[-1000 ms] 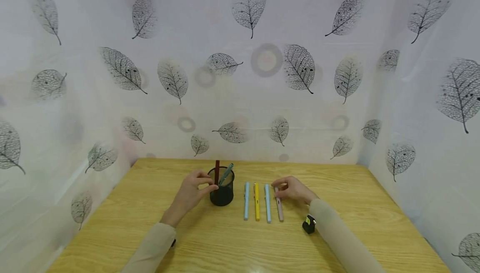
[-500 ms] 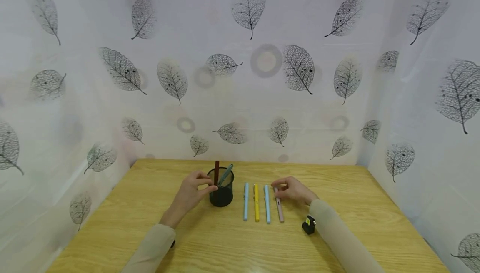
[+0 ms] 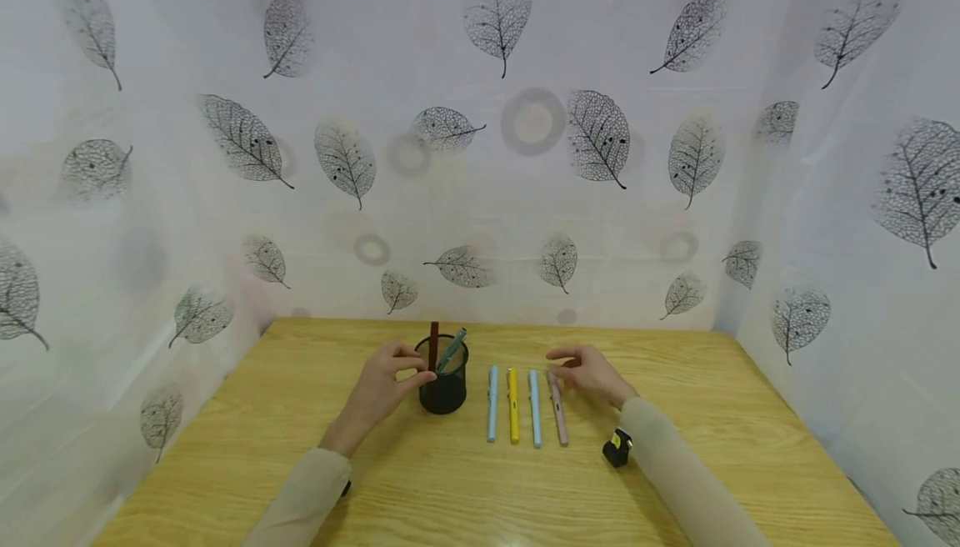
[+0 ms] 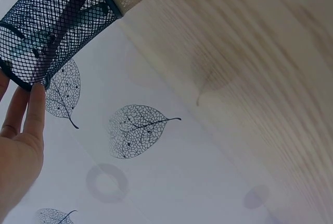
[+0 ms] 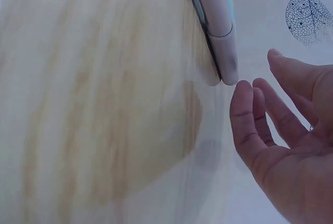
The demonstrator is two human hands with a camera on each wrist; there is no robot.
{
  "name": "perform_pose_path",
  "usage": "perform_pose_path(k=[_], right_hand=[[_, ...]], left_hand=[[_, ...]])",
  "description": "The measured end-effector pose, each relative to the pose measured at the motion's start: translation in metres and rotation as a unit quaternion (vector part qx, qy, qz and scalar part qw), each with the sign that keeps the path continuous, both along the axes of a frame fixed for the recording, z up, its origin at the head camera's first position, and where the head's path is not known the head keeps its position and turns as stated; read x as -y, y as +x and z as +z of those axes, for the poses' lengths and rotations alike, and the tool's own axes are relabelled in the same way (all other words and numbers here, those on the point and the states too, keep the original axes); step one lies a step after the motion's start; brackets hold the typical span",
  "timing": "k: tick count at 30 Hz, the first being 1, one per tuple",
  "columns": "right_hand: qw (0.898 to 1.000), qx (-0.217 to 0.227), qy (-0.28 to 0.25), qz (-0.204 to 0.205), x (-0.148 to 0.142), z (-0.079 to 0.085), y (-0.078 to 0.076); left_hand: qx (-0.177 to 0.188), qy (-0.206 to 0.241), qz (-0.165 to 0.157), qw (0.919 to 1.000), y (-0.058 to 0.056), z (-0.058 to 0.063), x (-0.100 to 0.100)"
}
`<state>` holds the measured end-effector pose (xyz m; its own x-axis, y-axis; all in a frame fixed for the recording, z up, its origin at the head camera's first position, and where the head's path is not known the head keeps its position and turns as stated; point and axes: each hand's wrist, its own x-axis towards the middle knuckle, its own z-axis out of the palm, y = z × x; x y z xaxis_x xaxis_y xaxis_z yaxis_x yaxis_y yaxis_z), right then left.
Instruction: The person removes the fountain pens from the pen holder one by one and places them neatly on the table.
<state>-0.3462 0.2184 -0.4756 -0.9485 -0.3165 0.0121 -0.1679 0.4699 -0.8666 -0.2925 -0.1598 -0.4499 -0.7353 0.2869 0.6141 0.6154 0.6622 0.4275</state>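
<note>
My left hand [image 3: 378, 384] holds the black mesh pen holder [image 3: 443, 397] at its left side, finger and thumb tips at the rim. A dark red pen [image 3: 434, 340] stands upright in it, and a grey-green pen [image 3: 452, 348] leans to the right. Through the mesh in the left wrist view, the pens' lower parts show. My right hand [image 3: 592, 376] hovers at the far end of a dusty pink pen [image 3: 559, 420], fingers loosely bent and apart. In the right wrist view, one fingertip [image 5: 242, 89] is right by that pen's end.
Left of the pink pen lie a light blue pen [image 3: 536, 418], a yellow pen [image 3: 513, 415] and another light blue pen [image 3: 492, 414], roughly parallel on the wooden table [image 3: 450, 497]. A leaf-printed curtain [image 3: 525, 213] encloses the back and sides. A small black device [image 3: 618, 447] sits under the right cuff.
The right hand's fingers have come off the pink pen and spread slightly, lifting a little. The left hand and the pen holder have stayed in place.
</note>
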Motion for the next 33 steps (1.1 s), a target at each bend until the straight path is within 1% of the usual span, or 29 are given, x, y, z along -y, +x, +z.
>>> perform_pose_path(k=[4,9,13,16,22,24,28,33], right_hand=[[1.0,-0.009,-0.02,0.006,0.001,0.0,-0.003],[0.999,-0.019,-0.045,0.015,0.008,0.004,-0.005],[0.997,-0.021,-0.077,0.025,0.015,0.002,-0.007],[0.995,-0.025,-0.084,0.037,0.021,0.001,-0.009],[0.996,-0.051,-0.042,0.06,0.034,0.004,-0.008],[0.996,-0.054,-0.036,0.063,0.038,0.006,-0.007],[0.996,-0.052,-0.028,0.069,0.047,0.009,-0.007],[0.995,-0.051,-0.016,0.086,0.057,0.012,-0.009]], left_hand=[[-0.006,-0.002,-0.001,1.0,0.0,0.0,0.001],[-0.009,-0.003,-0.002,1.0,-0.001,0.0,0.001],[-0.012,-0.004,-0.007,0.9999,-0.001,0.0,0.001],[-0.009,-0.003,-0.009,0.9999,0.0,0.0,0.0],[-0.004,0.001,-0.006,1.0,0.0,0.001,0.001],[-0.003,0.002,-0.006,1.0,0.0,0.001,0.001],[0.0,0.004,-0.007,1.0,0.0,0.001,0.0],[0.002,0.004,-0.005,1.0,0.0,0.001,0.001]])
